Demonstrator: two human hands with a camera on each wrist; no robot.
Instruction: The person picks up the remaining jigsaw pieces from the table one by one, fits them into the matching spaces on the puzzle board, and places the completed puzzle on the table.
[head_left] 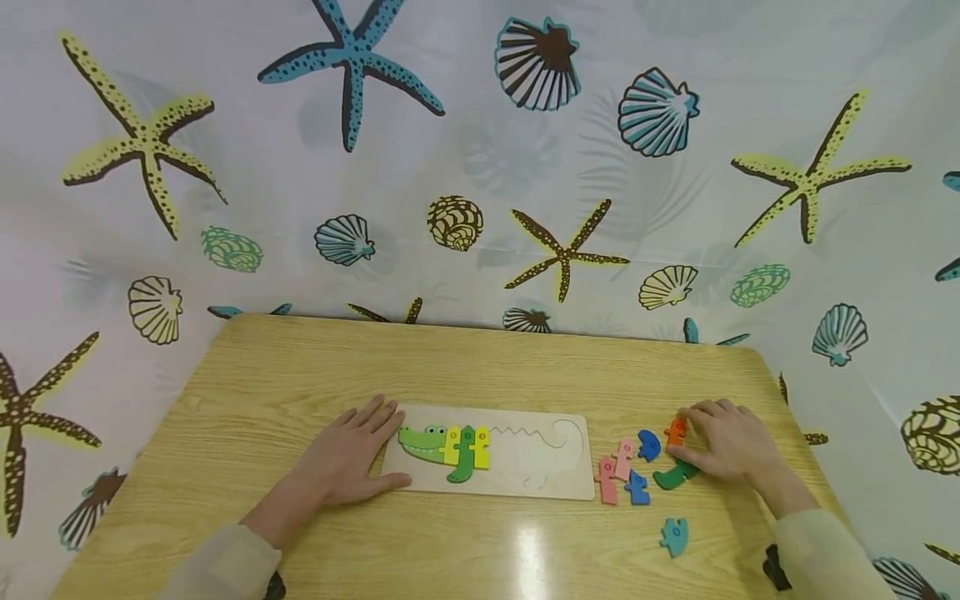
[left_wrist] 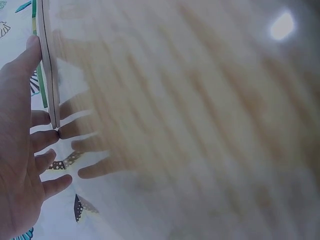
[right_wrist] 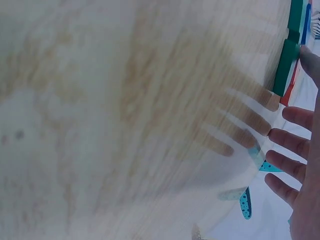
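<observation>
A pale wooden puzzle board (head_left: 540,454) lies on the table, with a green crocodile head (head_left: 422,443), two yellow pieces (head_left: 482,448) and a green leg piece (head_left: 467,454) set in its left part. My left hand (head_left: 348,450) rests at the board's left end, fingers extended and thumb along its near edge. Over on the right, my right hand (head_left: 731,442) has its thumb and index fingertip at opposite ends of an orange puzzle piece (head_left: 676,432). Just below the thumb lies a dark green piece (head_left: 673,476), partly covered by that hand.
Between board and right hand lie two pink pieces (head_left: 608,481) and two blue pieces (head_left: 649,446). A teal piece (head_left: 675,536) sits nearer the front. The wooden table (head_left: 315,350) ends at a patterned cloth (head_left: 420,167) with starfish and shells.
</observation>
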